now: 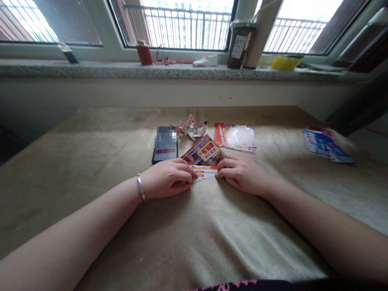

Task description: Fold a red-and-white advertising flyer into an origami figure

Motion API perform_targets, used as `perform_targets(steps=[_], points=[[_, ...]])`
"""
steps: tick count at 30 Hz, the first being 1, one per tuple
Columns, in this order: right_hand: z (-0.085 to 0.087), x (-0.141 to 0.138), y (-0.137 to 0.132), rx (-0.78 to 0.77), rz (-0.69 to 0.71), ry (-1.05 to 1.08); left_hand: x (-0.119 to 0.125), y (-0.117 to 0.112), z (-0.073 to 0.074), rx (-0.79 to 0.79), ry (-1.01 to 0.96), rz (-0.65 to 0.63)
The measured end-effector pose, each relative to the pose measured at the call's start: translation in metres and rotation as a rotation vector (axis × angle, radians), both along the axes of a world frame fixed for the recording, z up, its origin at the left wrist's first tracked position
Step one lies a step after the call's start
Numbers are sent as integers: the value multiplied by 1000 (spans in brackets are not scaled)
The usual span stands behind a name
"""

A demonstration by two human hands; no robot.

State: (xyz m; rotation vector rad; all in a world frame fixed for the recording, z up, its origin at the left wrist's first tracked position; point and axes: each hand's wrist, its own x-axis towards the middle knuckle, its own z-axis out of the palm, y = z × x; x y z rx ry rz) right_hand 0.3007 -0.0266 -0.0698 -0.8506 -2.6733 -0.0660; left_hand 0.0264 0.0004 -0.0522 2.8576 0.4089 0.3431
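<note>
A printed paper flyer (200,150) lies on the table in front of me, its near edge folded up into a white strip with red and orange print. My left hand (168,178), with a silver bangle at the wrist, grips the left end of that fold between bent fingers. At the right end, my right hand (242,173) pinches the same fold, thumb tucked below. The far part of the sheet is purple with a yellow price patch and comes to a point. Just beyond my left hand rests a smartphone (165,151) with its screen lit.
Behind the flyer stands a crumpled or folded paper shape (194,128). A stack of red and white flyers (232,136) lies to its right, blue flyers (325,144) farther right. The windowsill (106,69) holds a lidded dark container (240,46), a red lighter-like object (144,53) and yellow tape (285,62).
</note>
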Motion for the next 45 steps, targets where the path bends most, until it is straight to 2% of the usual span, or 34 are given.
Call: perform_targets(steps=[3,8,16,18,21,24,28,32,38,45], points=[[2,6,1,-39,-31,-1,2,-2,0,4,-6,41],[4,15,3,-91,-68,-17,4,-3,-1,10,-32,42],[10,21,2,-75,-197,-77,4,-6,2,-8,-27,84],[11,19,2,-61,-245,-88,8,-11,2,-4,-7,147],[12,17,1,-32,-307,-92,15,-23,-2,50,-29,424],[11,17,0,2,-359,-69,21,-30,-8,139,-32,485],[8,18,1,40,-384,-31,22,-29,-13,196,30,429],[5,17,0,66,-354,100,19,-27,-14,197,21,353],[5,13,-6,-24,-282,126,17,-29,-12,93,15,220],[7,11,-10,-136,-224,97,18,-33,-10,87,-39,189]])
